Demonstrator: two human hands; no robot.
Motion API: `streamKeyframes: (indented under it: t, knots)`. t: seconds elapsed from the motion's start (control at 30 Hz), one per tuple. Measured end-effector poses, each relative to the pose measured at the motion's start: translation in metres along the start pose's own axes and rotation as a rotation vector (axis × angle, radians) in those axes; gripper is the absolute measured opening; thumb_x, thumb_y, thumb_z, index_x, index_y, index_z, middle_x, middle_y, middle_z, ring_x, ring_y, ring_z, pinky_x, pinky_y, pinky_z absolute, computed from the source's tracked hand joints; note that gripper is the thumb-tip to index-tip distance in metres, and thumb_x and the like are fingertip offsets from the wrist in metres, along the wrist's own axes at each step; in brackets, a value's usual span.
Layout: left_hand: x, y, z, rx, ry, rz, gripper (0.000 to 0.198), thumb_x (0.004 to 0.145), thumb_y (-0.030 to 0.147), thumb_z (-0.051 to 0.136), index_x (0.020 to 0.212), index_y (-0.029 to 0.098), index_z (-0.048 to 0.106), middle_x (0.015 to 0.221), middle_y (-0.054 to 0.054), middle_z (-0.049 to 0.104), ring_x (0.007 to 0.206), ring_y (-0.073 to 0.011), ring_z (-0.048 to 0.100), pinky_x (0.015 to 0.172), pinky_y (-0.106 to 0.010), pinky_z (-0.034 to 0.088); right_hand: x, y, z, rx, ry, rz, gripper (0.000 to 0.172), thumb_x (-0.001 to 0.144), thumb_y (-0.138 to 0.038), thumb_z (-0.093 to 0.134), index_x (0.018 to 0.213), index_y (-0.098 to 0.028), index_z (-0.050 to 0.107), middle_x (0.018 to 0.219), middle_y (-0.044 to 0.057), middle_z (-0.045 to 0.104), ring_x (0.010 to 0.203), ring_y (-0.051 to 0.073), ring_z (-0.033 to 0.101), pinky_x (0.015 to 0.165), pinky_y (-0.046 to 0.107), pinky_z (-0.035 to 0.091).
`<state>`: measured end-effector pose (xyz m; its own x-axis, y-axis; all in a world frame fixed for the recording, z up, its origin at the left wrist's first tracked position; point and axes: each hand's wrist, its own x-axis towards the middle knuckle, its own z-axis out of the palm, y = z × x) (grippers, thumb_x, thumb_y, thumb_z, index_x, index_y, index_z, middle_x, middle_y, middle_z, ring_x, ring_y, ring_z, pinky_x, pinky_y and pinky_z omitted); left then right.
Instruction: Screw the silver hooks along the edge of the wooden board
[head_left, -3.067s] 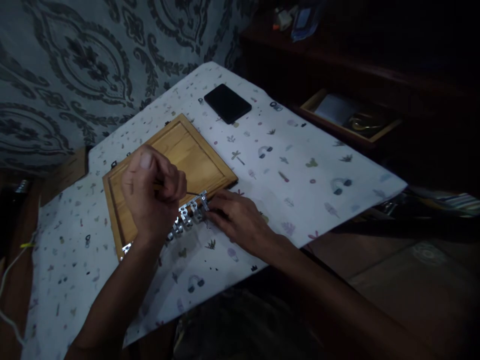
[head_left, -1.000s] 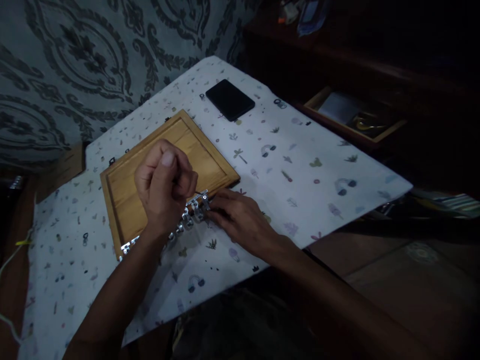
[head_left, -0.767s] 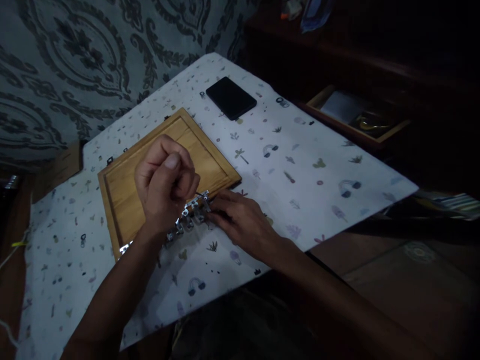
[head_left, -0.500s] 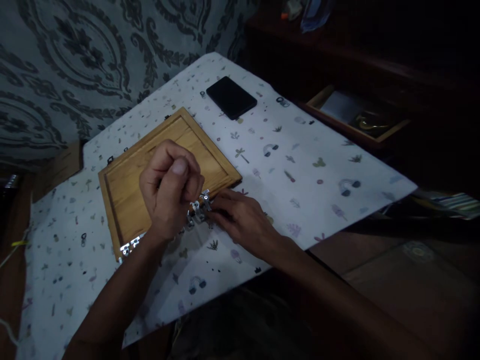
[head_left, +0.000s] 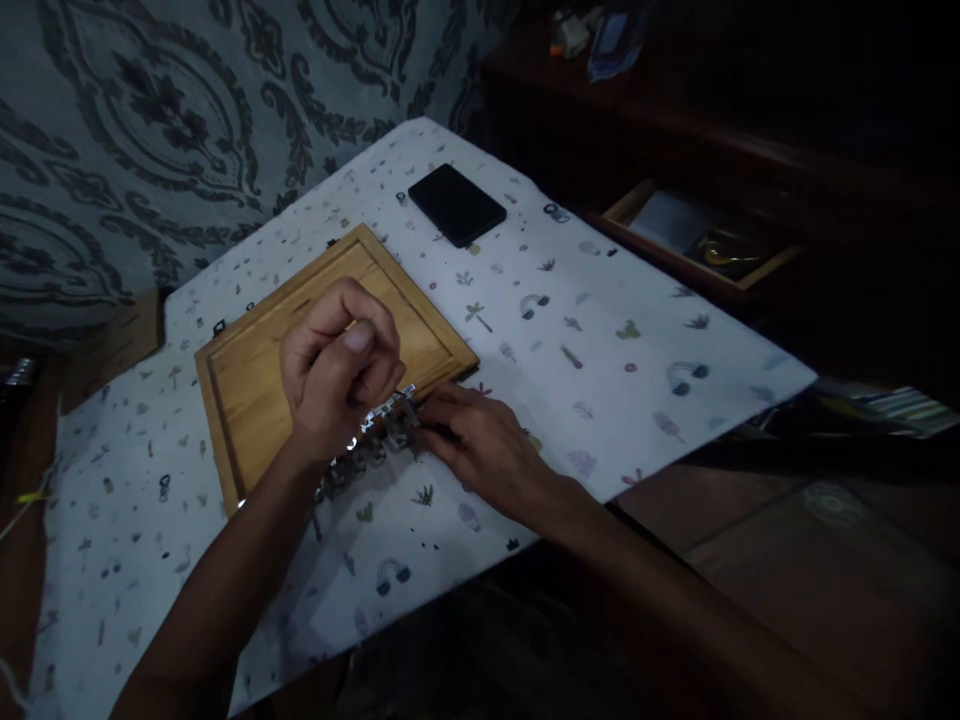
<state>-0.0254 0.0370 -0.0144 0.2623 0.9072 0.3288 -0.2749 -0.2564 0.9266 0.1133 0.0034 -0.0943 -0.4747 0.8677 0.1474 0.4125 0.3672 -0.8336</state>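
Observation:
My left hand [head_left: 341, 355] is curled closed above a light wooden board [head_left: 262, 375] with a grooved border. Whatever its fingers grip is hidden behind them. Low on the right, my right hand [head_left: 480, 440] pinches the end of a row of shiny silver metal parts [head_left: 394, 430], with small fittings sticking out towards me. The row lies along the board's near edge, and my left hand and forearm cover part of it. Dim light and blur leave its exact kind unclear.
A black phone-like slab [head_left: 457, 205] lies on the patterned white tablecloth [head_left: 592, 330] beyond the board. An open drawer [head_left: 705, 235] stands past the table's right edge. A cardboard piece [head_left: 116, 345] and a cable [head_left: 49, 480] are at the left.
The silver parts have shifted or tilted, and their glints differ; the bright section at the board's near-left corner is now mostly out of sight. Both hands keep nearly the same pose.

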Motion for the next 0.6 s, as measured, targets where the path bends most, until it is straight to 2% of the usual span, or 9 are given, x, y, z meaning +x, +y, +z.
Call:
streamKeyframes:
  t: [0.2,0.33,0.47,0.6]
  knots:
    - [0.0067,0.0028,-0.0060,-0.047,-0.124,-0.064,0.016,0.090,0.024,0.062,0.076,0.017,0.063,0.045,0.011,0.020,0.034,-0.0011,0.011,0.035,-0.014,0.019,-0.0016,0.0011,-0.0005,0.016,0.005,-0.029,0.011,0.092,-0.013,0.061,0.095,-0.015,0.072,0.100,0.007,0.073,0.091,0.018,0.068,0.080,0.033,0.053]
    - [0.0070,0.0022,-0.0079,-0.037,-0.169,-0.078,0.012,0.089,0.020,0.062,0.077,0.017,0.066,0.047,0.009,0.028,0.033,-0.0006,0.014,0.035,-0.014,0.021,-0.0021,0.0025,0.0001,0.037,0.017,-0.032,0.011,0.093,-0.014,0.061,0.094,-0.014,0.072,0.098,0.007,0.073,0.089,0.018,0.067,0.080,0.033,0.052]
    - [0.0071,0.0009,-0.0078,0.007,-0.137,-0.082,0.013,0.087,0.024,0.065,0.075,0.018,0.066,0.048,0.008,0.034,0.032,-0.0007,0.017,0.034,-0.015,0.023,-0.0015,0.0020,0.0007,0.033,0.018,-0.014,0.011,0.092,-0.015,0.062,0.093,-0.015,0.073,0.097,0.006,0.072,0.089,0.018,0.067,0.080,0.032,0.052]
    - [0.0072,0.0051,-0.0079,0.013,-0.041,-0.053,0.015,0.084,0.025,0.067,0.071,0.019,0.063,0.045,0.010,0.024,0.032,-0.0013,0.013,0.034,-0.015,0.022,-0.0011,0.0015,0.0007,0.020,0.022,-0.009,0.008,0.091,-0.015,0.064,0.091,-0.016,0.073,0.096,0.006,0.073,0.089,0.017,0.068,0.080,0.030,0.051]
